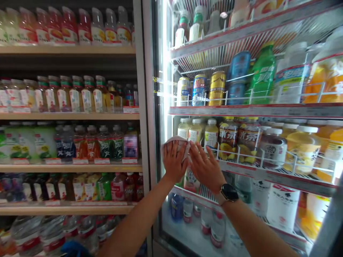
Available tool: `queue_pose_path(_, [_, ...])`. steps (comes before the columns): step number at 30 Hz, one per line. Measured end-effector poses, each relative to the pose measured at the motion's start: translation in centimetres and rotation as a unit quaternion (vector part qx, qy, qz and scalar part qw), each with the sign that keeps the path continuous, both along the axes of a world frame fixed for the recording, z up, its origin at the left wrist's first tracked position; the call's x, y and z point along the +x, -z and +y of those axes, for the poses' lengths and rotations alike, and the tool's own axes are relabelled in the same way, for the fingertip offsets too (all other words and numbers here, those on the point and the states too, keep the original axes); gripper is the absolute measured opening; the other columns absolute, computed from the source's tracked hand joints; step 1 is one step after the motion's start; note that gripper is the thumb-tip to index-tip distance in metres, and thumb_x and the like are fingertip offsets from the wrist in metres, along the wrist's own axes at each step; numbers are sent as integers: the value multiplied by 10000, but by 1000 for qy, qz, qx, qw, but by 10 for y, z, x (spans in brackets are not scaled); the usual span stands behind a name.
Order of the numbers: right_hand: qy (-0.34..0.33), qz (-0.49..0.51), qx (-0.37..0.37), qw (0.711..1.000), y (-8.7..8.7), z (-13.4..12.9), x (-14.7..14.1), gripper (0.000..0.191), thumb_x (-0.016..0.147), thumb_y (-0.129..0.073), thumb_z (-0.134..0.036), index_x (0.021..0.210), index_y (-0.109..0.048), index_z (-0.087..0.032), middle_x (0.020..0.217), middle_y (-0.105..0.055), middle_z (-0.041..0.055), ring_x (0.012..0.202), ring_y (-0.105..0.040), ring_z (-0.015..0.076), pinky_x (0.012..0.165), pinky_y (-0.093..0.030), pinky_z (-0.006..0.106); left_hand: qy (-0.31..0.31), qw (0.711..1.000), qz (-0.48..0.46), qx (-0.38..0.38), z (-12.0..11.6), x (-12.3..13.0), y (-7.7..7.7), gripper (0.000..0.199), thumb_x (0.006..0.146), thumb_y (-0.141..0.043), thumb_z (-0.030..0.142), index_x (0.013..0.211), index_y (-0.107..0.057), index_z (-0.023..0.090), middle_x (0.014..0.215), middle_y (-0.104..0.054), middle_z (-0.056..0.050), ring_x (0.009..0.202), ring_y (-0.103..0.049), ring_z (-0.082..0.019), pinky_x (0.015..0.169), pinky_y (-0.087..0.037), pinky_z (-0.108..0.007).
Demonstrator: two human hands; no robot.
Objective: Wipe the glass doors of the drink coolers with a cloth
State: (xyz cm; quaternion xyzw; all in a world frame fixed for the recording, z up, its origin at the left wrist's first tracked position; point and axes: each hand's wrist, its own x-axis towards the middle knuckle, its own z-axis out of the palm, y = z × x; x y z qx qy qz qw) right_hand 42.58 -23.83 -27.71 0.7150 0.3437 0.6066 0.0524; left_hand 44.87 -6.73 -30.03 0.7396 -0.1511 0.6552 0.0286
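Note:
A pale, crumpled cloth [166, 147] lies against the glass door [175, 210] of a lit drinks cooler. My left hand [174, 159] is spread flat on this cloth, fingers pointing up, pressing it to the glass. Just to the right, my right hand [205, 166] leans toward the same pane with its fingers stretched out. Its fingertips are by the cloth's right edge; whether they touch the cloth I cannot tell. A dark watch [229, 192] is on the right wrist. Behind the glass near my hands are small bottles [211, 134] and iced tea bottles [227, 137].
On the left, an open shelf unit [66, 116] carries rows of bottled drinks. A grey upright [146, 117] divides it from the cooler. Inside the cooler, wire racks [241, 111] hold cans and bottles. A dark edge [328, 217] rises at the lower right.

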Motion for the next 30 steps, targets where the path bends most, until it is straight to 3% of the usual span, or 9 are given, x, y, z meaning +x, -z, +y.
queue_pose_path(6, [6, 1, 7, 1000, -2, 1, 1, 608, 977, -462, -242, 1528, -302, -43, 1584, -341, 139, 1482, -274, 271, 1234, -153, 478, 8, 998, 33, 59, 17, -14, 103, 583, 931, -469, 280, 1505, -382, 239, 1558, -390, -129, 1493, -233, -322, 1195, -203, -570])
queue_pose_path(9, [11, -14, 2, 1000, -2, 1, 2, 591, 976, -455, -254, 1510, -338, -29, 1584, -340, 142, 1475, -283, 282, 1233, -141, 484, 19, 995, 42, 90, 24, -21, 124, 600, 925, -463, 253, 1516, -359, 247, 1542, -418, -114, 1500, -216, -302, 1205, -199, -538])
queue_pose_path(10, [14, -17, 1, 1000, -2, 1, 2, 586, 976, -453, -253, 1506, -346, -26, 1584, -338, 143, 1472, -289, 286, 1233, -136, 488, 21, 995, 44, 92, 25, -20, 119, 608, 924, -465, 250, 1520, -348, 253, 1545, -415, -109, 1499, -220, -298, 1205, -201, -534])
queue_pose_path(12, [17, -12, -2, 1000, -2, 1, 2, 593, 974, -453, -251, 1512, -336, -31, 1588, -331, 142, 1470, -293, 288, 1231, -141, 493, 23, 996, 39, 82, 24, -17, 93, 619, 927, -474, 249, 1529, -326, 258, 1566, -382, -109, 1497, -230, -299, 1205, -203, -535])
queue_pose_path(16, [5, 2, 6, 1000, -2, 1, 1, 633, 972, -449, -255, 1543, -269, -52, 1584, -342, 138, 1477, -286, 272, 1229, -164, 481, 37, 999, 10, 6, 14, -3, 7, 594, 969, -445, 292, 1541, -292, 246, 1612, -288, -112, 1498, -232, -291, 1214, -178, -546])
queue_pose_path(18, [5, -5, 7, 1000, -3, 1, 0, 632, 976, -444, -256, 1543, -263, -44, 1577, -355, 141, 1477, -283, 269, 1233, -147, 476, 43, 999, -2, -22, 9, 3, -26, 571, 982, -424, 310, 1536, -304, 239, 1613, -287, -109, 1498, -235, -281, 1221, -164, -539])
queue_pose_path(21, [15, -15, 0, 1000, -3, 1, 0, 606, 980, -431, -253, 1527, -299, -27, 1569, -369, 144, 1476, -281, 278, 1238, -101, 486, 42, 999, -13, -29, 4, 6, -36, 557, 981, -429, 314, 1524, -336, 234, 1605, -308, -106, 1497, -237, -282, 1225, -158, -534])
queue_pose_path(24, [25, -18, -4, 1000, -3, 1, 0, 592, 983, -426, -258, 1519, -321, -29, 1571, -366, 139, 1472, -286, 280, 1239, -81, 488, 38, 999, -14, -20, 6, 4, -6, 563, 966, -459, 293, 1516, -356, 246, 1597, -327, -101, 1491, -252, -294, 1220, -176, -537])
queue_pose_path(30, [28, -1, -5, 1000, -3, 1, -1, 644, 978, -430, -255, 1555, -226, -54, 1582, -346, 135, 1471, -293, 274, 1226, -155, 489, 27, 999, 11, 30, 26, -4, 94, 588, 921, -475, 238, 1501, -388, 276, 1543, -423, -98, 1475, -289, -303, 1206, -209, -544])
